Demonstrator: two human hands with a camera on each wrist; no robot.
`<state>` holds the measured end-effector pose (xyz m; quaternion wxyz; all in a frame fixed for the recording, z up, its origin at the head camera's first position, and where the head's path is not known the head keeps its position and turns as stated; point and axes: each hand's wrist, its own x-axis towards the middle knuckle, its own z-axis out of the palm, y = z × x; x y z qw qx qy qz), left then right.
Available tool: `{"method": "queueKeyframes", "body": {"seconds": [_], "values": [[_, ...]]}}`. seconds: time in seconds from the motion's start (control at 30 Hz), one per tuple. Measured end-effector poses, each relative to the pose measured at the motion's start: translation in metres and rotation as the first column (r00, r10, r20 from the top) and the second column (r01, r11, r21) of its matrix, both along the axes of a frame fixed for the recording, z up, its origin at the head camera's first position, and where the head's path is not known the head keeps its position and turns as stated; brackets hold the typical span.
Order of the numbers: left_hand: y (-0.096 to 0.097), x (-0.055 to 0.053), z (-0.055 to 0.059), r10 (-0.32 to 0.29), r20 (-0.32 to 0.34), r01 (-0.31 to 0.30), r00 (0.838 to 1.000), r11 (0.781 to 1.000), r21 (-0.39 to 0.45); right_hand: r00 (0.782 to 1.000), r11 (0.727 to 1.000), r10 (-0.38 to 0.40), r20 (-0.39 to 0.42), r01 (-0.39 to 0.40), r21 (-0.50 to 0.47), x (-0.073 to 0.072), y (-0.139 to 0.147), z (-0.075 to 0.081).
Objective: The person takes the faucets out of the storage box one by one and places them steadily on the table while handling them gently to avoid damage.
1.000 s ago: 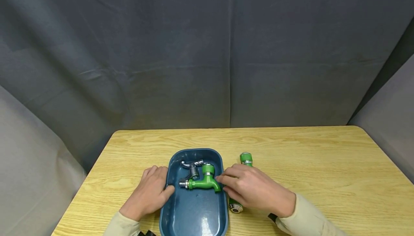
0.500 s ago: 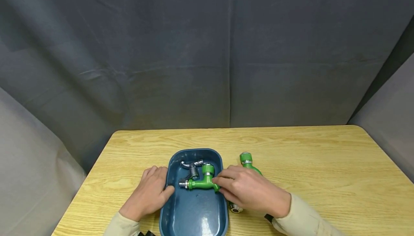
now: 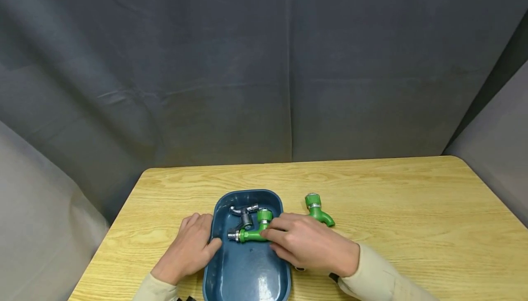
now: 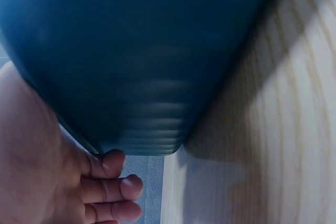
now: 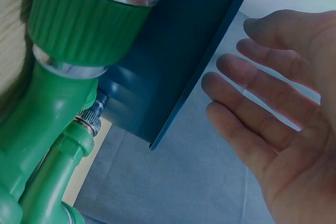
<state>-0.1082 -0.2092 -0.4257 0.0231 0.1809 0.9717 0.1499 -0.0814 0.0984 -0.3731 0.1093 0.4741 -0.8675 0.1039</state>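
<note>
A blue tray (image 3: 246, 279) stands on the table, with my left hand (image 3: 190, 248) holding its left rim, thumb over the inside edge and fingers outside. Inside lie a green tap (image 3: 249, 236) with a ribbed knob and a grey metal tap (image 3: 247, 219). My right hand (image 3: 307, 242) reaches over the right rim, its fingertips overlapping the green tap's spout in the head view. In the right wrist view, the right hand's fingers (image 5: 257, 85) are spread and loosely bent, with nothing between them. Another green tap (image 3: 318, 210) lies right of the tray, partly hidden by that hand.
Close to the right wrist camera are a large green tap knob (image 5: 86, 24) and a second green tap (image 5: 55, 177). The wooden table (image 3: 404, 218) extends to the right. A grey curtain (image 3: 214, 72) hangs behind it.
My right hand has moved left, farther over the tray and across the green tap's spout. More of the green tap on the table shows now. The left hand keeps its place.
</note>
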Motion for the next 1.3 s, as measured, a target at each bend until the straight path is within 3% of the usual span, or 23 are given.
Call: {"method": "queueKeyframes", "body": {"seconds": [0.43, 1.13, 1.3], "values": [[-0.006, 0.003, -0.001, -0.02, -0.026, 0.02, 0.999, 1.0, 0.011, 0.999, 0.999, 0.033, 0.005, -0.033, 0.021, -0.002, -0.015, -0.004], [-0.006, 0.003, 0.001, -0.033, -0.036, 0.033, 0.999, 0.999, 0.006, 0.997, 1.0, 0.019, 0.081, -0.021, 0.02, -0.013, -0.026, -0.004], [-0.006, 0.003, 0.001, -0.032, -0.033, 0.033, 0.999, 0.999, 0.005, 0.998, 1.0, 0.015, 0.068, -0.017, 0.024, -0.015, -0.031, -0.005]]}}
